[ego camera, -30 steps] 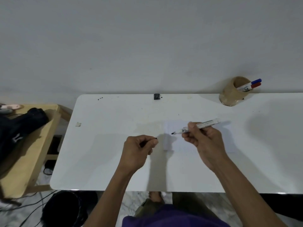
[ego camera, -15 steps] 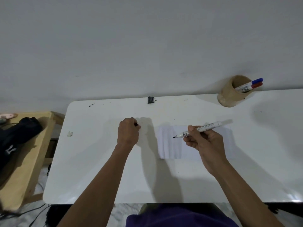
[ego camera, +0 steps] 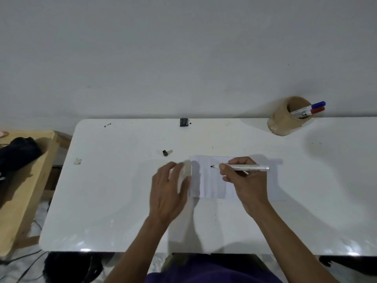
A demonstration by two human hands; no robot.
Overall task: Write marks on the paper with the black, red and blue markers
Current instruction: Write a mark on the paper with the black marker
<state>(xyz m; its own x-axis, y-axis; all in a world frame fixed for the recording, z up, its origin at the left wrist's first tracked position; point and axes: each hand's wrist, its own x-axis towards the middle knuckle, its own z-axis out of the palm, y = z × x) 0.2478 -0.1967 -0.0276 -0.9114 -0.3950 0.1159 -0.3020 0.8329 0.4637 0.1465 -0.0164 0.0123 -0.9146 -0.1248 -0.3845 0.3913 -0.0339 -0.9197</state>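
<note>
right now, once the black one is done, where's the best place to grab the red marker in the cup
Pinch the red marker by its capped end, the only part clear of the cup, coming from the upper right and drawing out along its lean. It tilts out over the rim toward the right, touching the blue marker just above it, so a narrow fingertip pinch probably suits best.

White table (ego camera: 114,197), tan cup (ego camera: 282,121), purple shirt (ego camera: 204,276).

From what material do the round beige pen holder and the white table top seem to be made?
The round beige pen holder looks like matte cardboard or wood: dull, slightly grainy, without shine; I cannot tell which. The white table top looks like glossy laminate or coated board: light reflects brightly along its near edge.
</note>
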